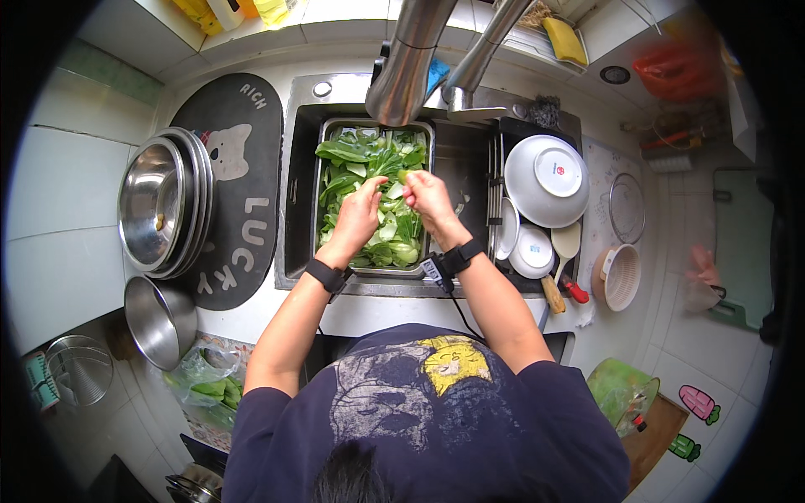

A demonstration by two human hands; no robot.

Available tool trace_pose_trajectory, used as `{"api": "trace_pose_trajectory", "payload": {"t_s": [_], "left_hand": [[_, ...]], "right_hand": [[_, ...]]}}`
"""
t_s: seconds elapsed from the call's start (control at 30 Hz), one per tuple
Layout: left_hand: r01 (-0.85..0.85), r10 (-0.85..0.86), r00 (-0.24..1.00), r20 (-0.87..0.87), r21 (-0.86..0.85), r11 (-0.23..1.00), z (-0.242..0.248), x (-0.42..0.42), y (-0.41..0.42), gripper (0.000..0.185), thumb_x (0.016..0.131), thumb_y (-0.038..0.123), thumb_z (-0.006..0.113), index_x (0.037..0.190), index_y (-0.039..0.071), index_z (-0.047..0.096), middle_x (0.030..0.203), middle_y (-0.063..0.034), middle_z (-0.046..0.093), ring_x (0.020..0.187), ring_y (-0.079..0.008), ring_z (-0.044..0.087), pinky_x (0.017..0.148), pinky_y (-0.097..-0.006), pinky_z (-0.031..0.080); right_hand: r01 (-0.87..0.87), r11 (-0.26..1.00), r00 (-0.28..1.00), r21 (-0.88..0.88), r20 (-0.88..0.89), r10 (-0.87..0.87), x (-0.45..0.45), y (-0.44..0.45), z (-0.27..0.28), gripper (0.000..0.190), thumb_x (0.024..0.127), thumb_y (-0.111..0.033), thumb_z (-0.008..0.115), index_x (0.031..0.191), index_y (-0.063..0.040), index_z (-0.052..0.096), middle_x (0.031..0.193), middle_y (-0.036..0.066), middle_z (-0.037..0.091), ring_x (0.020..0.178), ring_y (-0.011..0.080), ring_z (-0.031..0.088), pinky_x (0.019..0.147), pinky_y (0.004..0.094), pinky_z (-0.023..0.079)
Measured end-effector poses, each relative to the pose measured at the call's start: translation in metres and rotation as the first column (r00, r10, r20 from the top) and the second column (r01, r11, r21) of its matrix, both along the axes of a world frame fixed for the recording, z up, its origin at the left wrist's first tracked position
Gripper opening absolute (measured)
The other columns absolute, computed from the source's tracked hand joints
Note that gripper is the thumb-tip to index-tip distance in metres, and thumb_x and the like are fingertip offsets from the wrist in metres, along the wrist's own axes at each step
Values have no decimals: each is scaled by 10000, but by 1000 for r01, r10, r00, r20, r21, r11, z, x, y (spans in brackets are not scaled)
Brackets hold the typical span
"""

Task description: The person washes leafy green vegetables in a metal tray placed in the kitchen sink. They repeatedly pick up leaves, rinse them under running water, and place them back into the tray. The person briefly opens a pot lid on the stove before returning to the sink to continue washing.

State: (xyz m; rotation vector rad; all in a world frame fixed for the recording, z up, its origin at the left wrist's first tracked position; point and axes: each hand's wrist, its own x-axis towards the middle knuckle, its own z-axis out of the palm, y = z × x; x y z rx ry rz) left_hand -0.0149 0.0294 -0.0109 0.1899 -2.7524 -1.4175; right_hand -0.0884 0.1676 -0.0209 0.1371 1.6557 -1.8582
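Observation:
Both hands are above a rectangular steel basin set in the sink, filled with water and loose leafy greens with pale stems. My right hand pinches a small yellow-green piece of vegetable between thumb and fingertips. Just to its left, my left hand is over the greens with thumb and fingers apart, and nothing shows in its grasp. Its palm side is partly hidden. Each wrist wears a black strap, and a cable runs from the right one.
A steel faucet overhangs the basin's far edge. To the right, a dish rack holds an upturned white bowl and smaller dishes. Nested steel bowls stand on a dark mat at left. A plastic bag of greens lies lower left.

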Motion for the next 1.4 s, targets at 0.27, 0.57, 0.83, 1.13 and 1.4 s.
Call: {"api": "trace_pose_trajectory", "payload": {"t_s": [0.27, 0.57, 0.83, 1.13, 1.4], "left_hand": [[102, -98, 995, -36, 131, 986, 1, 0, 3, 881, 661, -106, 402, 1430, 139, 48, 1095, -186, 460, 1041, -323, 472, 935, -367, 359], [34, -88, 965, 245, 215, 976, -3, -3, -14, 276, 836, 186, 589, 1069, 45, 538, 920, -151, 613, 873, -268, 593, 734, -363, 460], [77, -112, 986, 125, 256, 964, -9, -1, -11, 229, 887, 241, 521, 988, 39, 554, 880, -161, 615, 818, -281, 600, 705, -363, 453], [132, -137, 991, 7, 209, 969, 10, 5, -8, 190, 901, 201, 507, 915, 21, 566, 781, -137, 587, 718, -234, 565, 660, -326, 440], [-8, -27, 995, 97, 345, 939, 12, 8, -11, 425, 841, -1, 459, 1247, 90, 376, 1069, -152, 550, 956, -248, 562, 829, -331, 433]], "right_hand": [[-434, 899, 894, 60, -99, 438, 1, 4, 16, 235, 863, -189, 580, 1053, -52, 553, 740, -26, 551, 563, 30, 474, 486, 163, 391], [-53, 998, 991, -35, -125, 48, 0, 4, 17, 132, 866, -162, 587, 919, -42, 573, 660, -21, 541, 532, 30, 483, 449, 159, 377], [-158, 972, 983, -173, 65, 172, 4, 3, 27, 130, 866, -138, 584, 926, -24, 568, 748, 10, 576, 609, 56, 542, 505, 163, 439], [39, 790, 839, -612, 449, 307, 0, 9, -4, 131, 889, -128, 543, 935, -6, 552, 689, -17, 499, 542, 32, 449, 419, 130, 358], [-276, 920, 940, -280, 123, 319, 13, 9, 13, 230, 861, -145, 592, 1058, -34, 549, 719, -30, 530, 572, 42, 476, 507, 169, 389]]}}
